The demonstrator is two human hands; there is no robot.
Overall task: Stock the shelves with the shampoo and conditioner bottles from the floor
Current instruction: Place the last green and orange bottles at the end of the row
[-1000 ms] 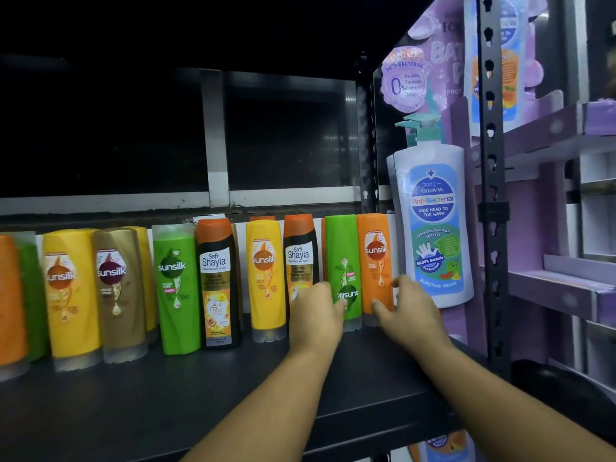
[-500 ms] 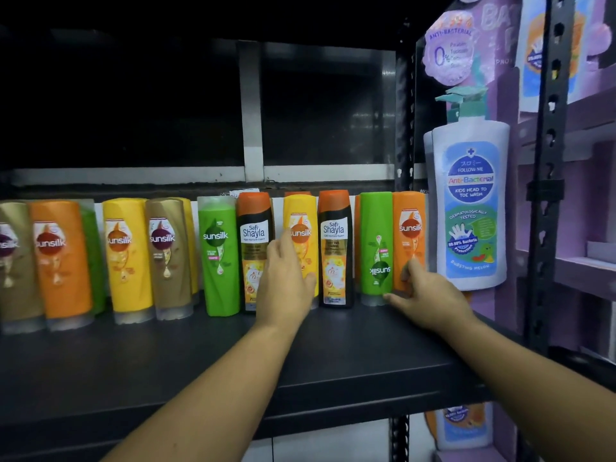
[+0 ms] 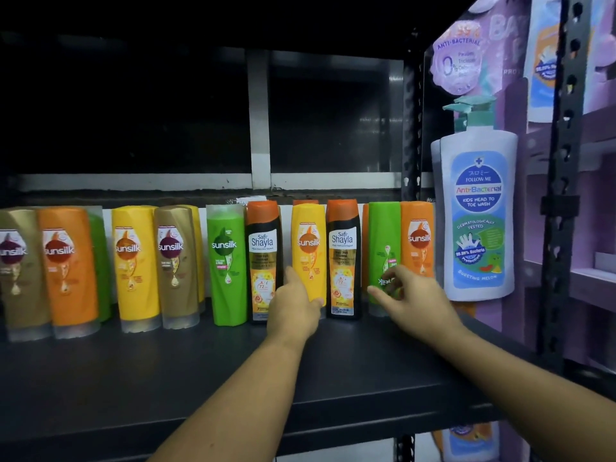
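Note:
A row of shampoo and conditioner bottles stands along the back of the dark shelf (image 3: pixel 333 368). My left hand (image 3: pixel 293 306) holds the lower part of a yellow Sunsilk bottle (image 3: pixel 308 238); the index finger lies along its left side and the thumb on its right. A black Safi Shayla bottle (image 3: pixel 263 248) stands to its left and another Shayla bottle (image 3: pixel 343 248) to its right. My right hand (image 3: pixel 411 295), blurred, curls its thumb and fingers round the lower part of a green Sunsilk bottle (image 3: pixel 383 235) whose label is upside down. An orange Sunsilk bottle (image 3: pixel 418 238) stands right of it.
Gold, orange, yellow and green Sunsilk bottles (image 3: pixel 136 261) fill the left of the row. A large white pump bottle cut-out (image 3: pixel 478 211) hangs on the purple display at right, behind a black perforated upright (image 3: pixel 563 195). The shelf's front half is bare.
My right hand has moved left from the orange bottle's base to the green bottle. My left hand has shifted right and lower, onto the yellow bottle. The view has shifted slightly.

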